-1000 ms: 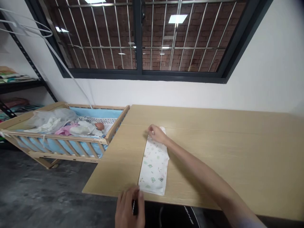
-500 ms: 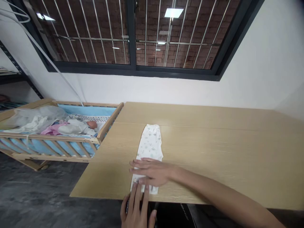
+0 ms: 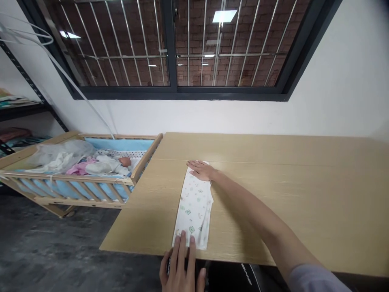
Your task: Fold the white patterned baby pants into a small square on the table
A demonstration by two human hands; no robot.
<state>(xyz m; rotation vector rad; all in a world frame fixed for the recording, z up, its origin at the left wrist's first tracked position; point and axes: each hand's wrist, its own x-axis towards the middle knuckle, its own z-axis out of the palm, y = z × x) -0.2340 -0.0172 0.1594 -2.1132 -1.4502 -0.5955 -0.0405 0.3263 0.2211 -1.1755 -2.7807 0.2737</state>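
Note:
A small white baby garment [image 3: 194,205] with a green print lies folded into a long narrow strip on the wooden table [image 3: 273,190], running from the near edge away from me. My left hand [image 3: 181,267] lies flat with its fingers stretched out, its fingertips on the near end of the strip at the table's edge. My right hand [image 3: 200,169] is stretched out flat, palm down, on the far end of the garment. Neither hand grips the cloth.
A wooden baby cot [image 3: 82,172] with blue lining butts against the table's left side; a doll [image 3: 111,165] and bundled cloths lie in it. A white wall and barred window [image 3: 170,44] stand behind. A dark shelf rack [image 3: 18,109] is at far left.
Half a second ago my right hand pressed on the near part of the strip; it has slid along the garment to the far end. My left hand stays at the near end.

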